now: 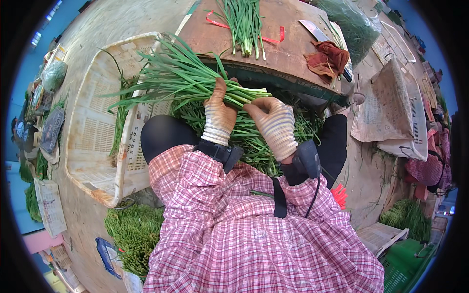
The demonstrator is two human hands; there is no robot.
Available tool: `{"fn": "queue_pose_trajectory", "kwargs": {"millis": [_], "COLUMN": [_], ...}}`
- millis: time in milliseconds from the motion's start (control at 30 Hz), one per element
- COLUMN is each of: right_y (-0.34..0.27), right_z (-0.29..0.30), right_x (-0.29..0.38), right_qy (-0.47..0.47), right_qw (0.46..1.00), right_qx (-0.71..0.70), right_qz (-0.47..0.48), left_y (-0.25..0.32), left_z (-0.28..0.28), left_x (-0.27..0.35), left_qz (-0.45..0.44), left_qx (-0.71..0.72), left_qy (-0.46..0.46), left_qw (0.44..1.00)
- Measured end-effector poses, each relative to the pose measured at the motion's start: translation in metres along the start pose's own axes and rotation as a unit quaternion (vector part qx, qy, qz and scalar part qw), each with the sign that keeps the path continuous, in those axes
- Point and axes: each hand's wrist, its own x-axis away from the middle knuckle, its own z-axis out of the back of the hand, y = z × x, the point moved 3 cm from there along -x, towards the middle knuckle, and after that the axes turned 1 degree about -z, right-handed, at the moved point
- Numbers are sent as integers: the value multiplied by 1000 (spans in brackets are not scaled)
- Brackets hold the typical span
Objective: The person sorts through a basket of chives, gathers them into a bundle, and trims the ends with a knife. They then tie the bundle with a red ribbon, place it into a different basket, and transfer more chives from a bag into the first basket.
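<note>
My left hand [221, 113], in a striped fingerless glove, grips a bunch of garlic chives [190, 82] around the stems, thumb on top. Their leaves fan out to the left and the pale stem ends point right. With thumb and forefinger my right hand [269, 115], gloved alike, pinches at the stem ends. Beyond my hands, a smaller bundle of chives [247, 25] lies on a wooden board [205, 34], across a red ribbon [273, 39]. Loose green leaves [256, 154] fill the space below my hands, between my knees.
A white plastic crate [91, 146] holding some chives stands at the left. On the board's right side lie a broad-bladed knife [314, 30] and a brown cloth [326, 60]. Many chives [133, 234] are massed at lower left. Another crate [419, 121], partly covered by a sack, stands right.
</note>
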Motion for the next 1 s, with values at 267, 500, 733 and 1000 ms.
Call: {"fn": "queue_pose_trajectory", "kwargs": {"millis": [267, 500, 733, 1000], "right_y": [12, 183, 7, -16], "right_z": [17, 73, 38, 10], "right_x": [2, -5, -13, -18], "right_qy": [-16, -52, 26, 17], "right_qw": [974, 955, 985, 956], "right_qx": [-219, 223, -158, -289], "right_qz": [-55, -189, 57, 47], "left_y": [21, 82, 60, 41], "left_z": [11, -5, -10, -6], "left_x": [-9, -17, -8, -6], "left_qz": [30, -33, -29, -3], "left_qx": [36, 64, 76, 38], "left_qy": [-17, -65, -70, -63], "left_qw": [999, 995, 994, 997]}}
